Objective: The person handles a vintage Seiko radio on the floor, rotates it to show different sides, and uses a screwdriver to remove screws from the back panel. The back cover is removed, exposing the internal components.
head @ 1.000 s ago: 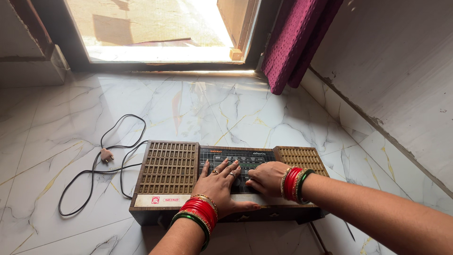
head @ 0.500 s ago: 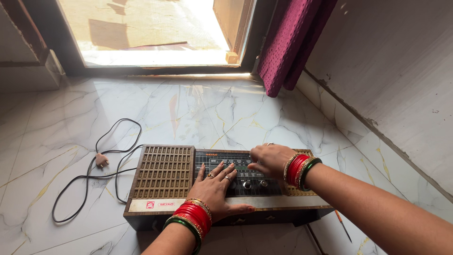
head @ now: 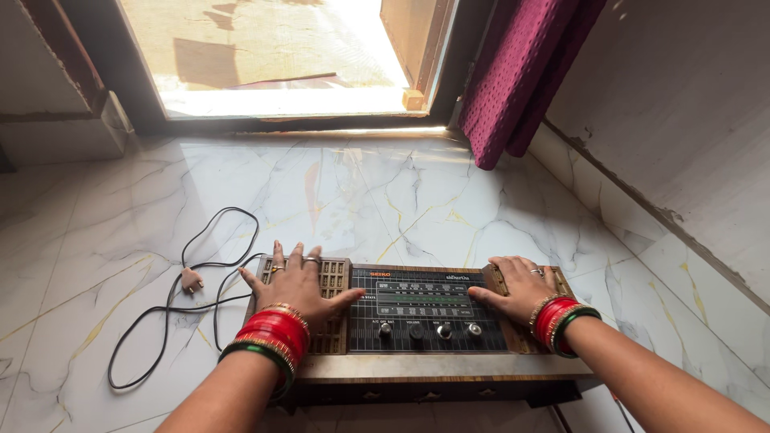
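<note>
On the radio, both hands — left, right — lie flat, fingers apart.

- We see a radio with a black dial panel, brown slatted speaker grilles and silver knobs.
- We see red and green bangles edged in gold.
- We see a black power cord with a pale plug.
- We see a white marble floor veined grey and yellow.
- We see a magenta curtain.
</note>
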